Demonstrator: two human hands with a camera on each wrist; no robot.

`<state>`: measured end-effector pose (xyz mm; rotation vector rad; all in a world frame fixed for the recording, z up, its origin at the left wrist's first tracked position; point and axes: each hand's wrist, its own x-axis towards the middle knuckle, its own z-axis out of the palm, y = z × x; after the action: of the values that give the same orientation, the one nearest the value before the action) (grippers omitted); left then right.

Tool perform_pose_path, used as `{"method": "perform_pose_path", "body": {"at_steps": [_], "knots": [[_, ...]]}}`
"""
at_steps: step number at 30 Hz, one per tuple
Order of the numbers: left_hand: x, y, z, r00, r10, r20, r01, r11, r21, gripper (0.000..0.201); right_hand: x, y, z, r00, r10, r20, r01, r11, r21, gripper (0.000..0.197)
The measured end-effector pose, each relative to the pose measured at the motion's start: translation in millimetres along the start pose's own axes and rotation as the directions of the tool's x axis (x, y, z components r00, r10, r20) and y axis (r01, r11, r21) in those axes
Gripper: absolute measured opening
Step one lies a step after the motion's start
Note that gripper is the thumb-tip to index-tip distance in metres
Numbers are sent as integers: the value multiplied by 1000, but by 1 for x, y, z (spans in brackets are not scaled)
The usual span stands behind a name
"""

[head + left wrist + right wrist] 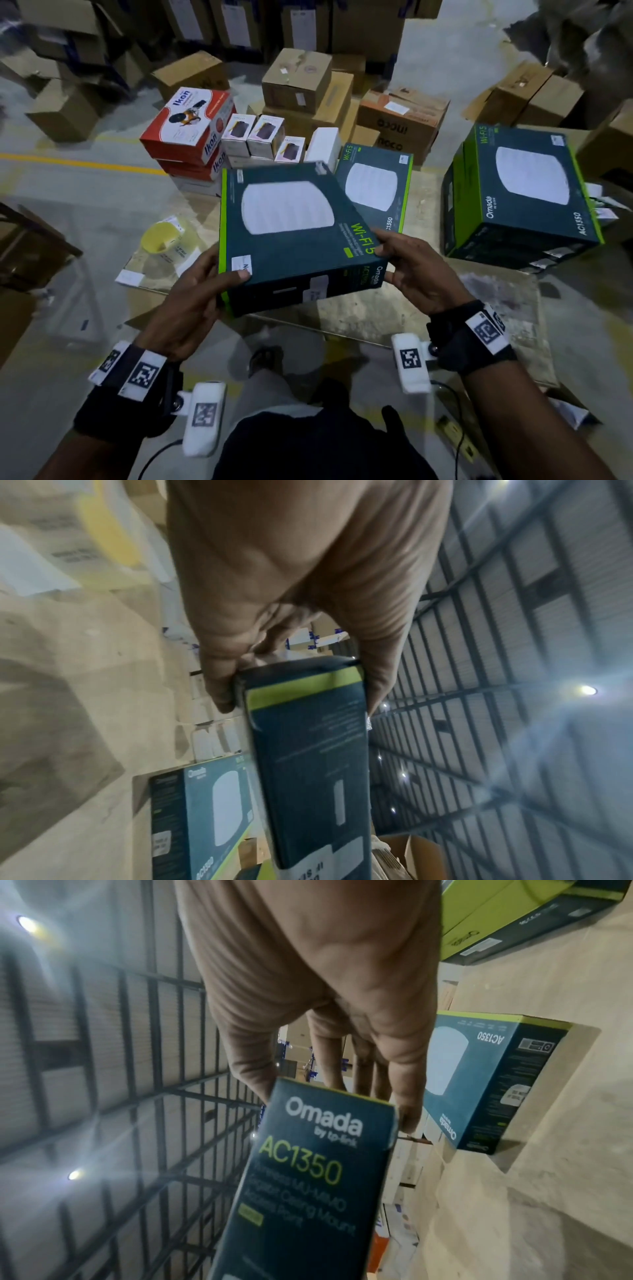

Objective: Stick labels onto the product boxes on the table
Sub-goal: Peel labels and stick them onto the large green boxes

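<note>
Holding the Omada AC1350 box [291, 236] aloft, left hand [191, 301] and right hand [418, 270] fingers clamped on its near corners; next, probably set it on the worktop [424, 205].

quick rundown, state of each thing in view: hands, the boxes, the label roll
left hand: grips the held box's near left corner
right hand: grips its near right corner
held box: lifted off the table, tilted, white label on its near left corner
single box: lying flat on the table, partly behind the held box
stacked boxes: piled up at the right
label roll: resting at the left, untouched
</note>
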<state>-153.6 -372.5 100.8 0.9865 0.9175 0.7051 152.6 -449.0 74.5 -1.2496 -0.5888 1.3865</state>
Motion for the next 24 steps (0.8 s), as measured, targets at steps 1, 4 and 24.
{"method": "perform_pose_path", "body": {"at_steps": [1,4,24], "knots": [[3,3,5,999,47,5,-47,999,4,61,-1,-2,-3,1000,-22,-2,22,1000,11,45],[26,9,23,991,118,67,-120,992,30,68,-4,-2,-18,994,-84,-73,88,994,65,50],[335,-96,62,977,-84,194,27,960,280,45,156,58,-100,859,-77,-505,40,996,-84,63]]}}
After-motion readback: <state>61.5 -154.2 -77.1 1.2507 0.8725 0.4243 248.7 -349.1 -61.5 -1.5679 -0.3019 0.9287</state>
